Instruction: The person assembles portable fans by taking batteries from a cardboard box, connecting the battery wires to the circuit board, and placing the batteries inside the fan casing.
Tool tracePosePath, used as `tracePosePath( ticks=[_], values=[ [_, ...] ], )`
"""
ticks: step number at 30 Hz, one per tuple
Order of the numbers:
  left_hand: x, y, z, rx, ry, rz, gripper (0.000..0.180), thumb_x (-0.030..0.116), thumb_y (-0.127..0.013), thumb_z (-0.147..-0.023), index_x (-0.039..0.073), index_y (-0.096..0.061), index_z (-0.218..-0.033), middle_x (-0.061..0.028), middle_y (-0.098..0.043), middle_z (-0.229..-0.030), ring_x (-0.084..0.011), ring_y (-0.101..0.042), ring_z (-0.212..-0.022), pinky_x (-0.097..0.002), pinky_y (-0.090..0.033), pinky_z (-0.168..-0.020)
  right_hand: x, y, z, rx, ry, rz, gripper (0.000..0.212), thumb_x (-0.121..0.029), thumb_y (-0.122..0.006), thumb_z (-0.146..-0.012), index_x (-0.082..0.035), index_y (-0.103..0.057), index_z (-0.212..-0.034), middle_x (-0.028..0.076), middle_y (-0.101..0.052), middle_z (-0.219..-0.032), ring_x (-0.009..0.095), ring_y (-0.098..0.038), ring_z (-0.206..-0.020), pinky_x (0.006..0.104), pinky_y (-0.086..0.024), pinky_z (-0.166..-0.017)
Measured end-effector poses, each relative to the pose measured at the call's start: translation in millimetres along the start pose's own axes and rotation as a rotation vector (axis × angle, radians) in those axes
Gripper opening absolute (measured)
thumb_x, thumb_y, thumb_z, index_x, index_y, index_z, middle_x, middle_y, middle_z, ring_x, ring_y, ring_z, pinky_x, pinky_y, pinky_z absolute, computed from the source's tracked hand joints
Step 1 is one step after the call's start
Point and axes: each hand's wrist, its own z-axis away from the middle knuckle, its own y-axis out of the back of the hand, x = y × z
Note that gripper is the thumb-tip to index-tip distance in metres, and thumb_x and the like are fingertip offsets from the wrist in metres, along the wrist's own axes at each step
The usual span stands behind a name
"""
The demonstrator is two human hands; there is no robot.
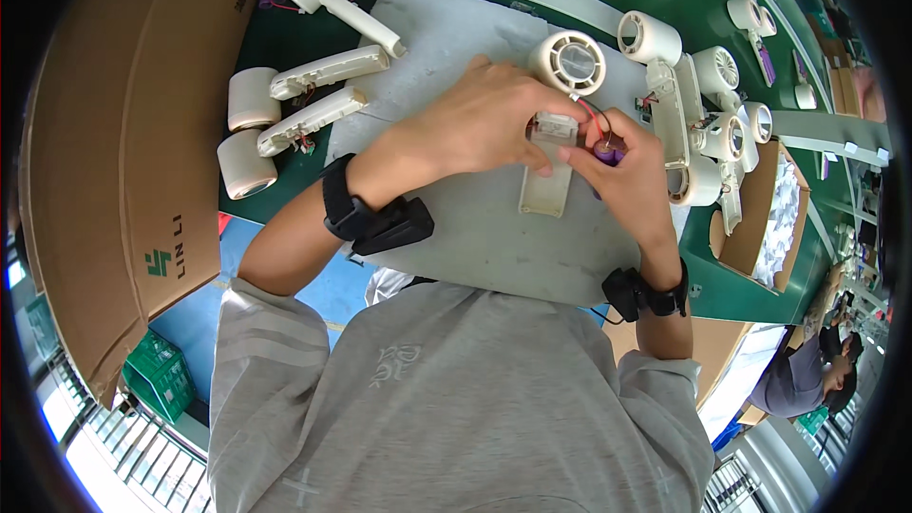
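In the middle of the work mat, my left hand (494, 119) reaches over a white open handle shell (544, 192), its thumb and fingers closed on the shell's upper part. Just beyond the shell lies a round white fan head (568, 64) with a ringed opening. A red wire (591, 112) and a dark one run from the head toward my right hand (632, 171). That hand's fingers close around a purple cylindrical battery (609, 150), beside the shell's right edge. The fingers partly hide the battery and the wire ends.
Several white fan units with opened handles (323, 71) lie left of the grey mat (456, 237); more (698, 114) crowd its right side. A large cardboard box (123, 152) stands at the left. An open carton (760, 218) holds white pieces. Another person (807, 375) sits far right.
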Motion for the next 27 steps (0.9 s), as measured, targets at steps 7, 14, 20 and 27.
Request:
tracePosePath(
  ticks=[7,14,20,27],
  values=[
    [-25,13,0,-0.089,-0.015,0.334,0.052,-0.003,-0.078,-0.067,0.010,-0.064,-0.116,-0.0074,-0.066,-0.094,-0.0178,-0.060,-0.081,-0.0314,-0.050,-0.077,-5,-1,-1,0.085,-0.026,0.021,0.030,-0.001,-0.077,-0.075,-0.003,-0.047,-0.072,-0.001,-0.055,-0.071,0.003,-0.051,-0.063,0.0201,-0.038,-0.051],
    [-26,15,4,-0.066,0.083,0.540,0.036,-0.006,-0.072,-0.072,0.005,-0.063,-0.106,-0.0033,-0.065,-0.092,-0.0134,-0.058,-0.079,-0.0290,-0.050,-0.077,-14,-16,0,0.192,0.284,0.071,0.020,0.002,-0.078,-0.072,-0.001,-0.061,-0.081,0.002,-0.056,-0.070,0.008,-0.052,-0.063,0.0229,-0.042,-0.055],
    [-27,12,6,-0.046,0.053,0.565,0.032,-0.002,-0.071,-0.072,0.003,-0.061,-0.102,-0.0081,-0.067,-0.087,-0.0198,-0.062,-0.077,-0.0346,-0.051,-0.073,-15,-19,-1,0.152,0.254,0.175,0.021,0.002,-0.078,-0.071,-0.001,-0.065,-0.087,0.005,-0.059,-0.072,0.012,-0.055,-0.063,0.0262,-0.045,-0.057],
    [-19,22,5,-0.114,0.088,0.370,0.024,-0.003,-0.069,-0.071,0.004,-0.068,-0.094,-0.0112,-0.066,-0.086,-0.0276,-0.063,-0.077,-0.0382,-0.050,-0.074,-17,-21,0,0.149,0.265,0.212,0.019,0.002,-0.078,-0.070,-0.001,-0.062,-0.080,0.007,-0.060,-0.072,0.016,-0.057,-0.063,0.0277,-0.045,-0.057]
  ],
)
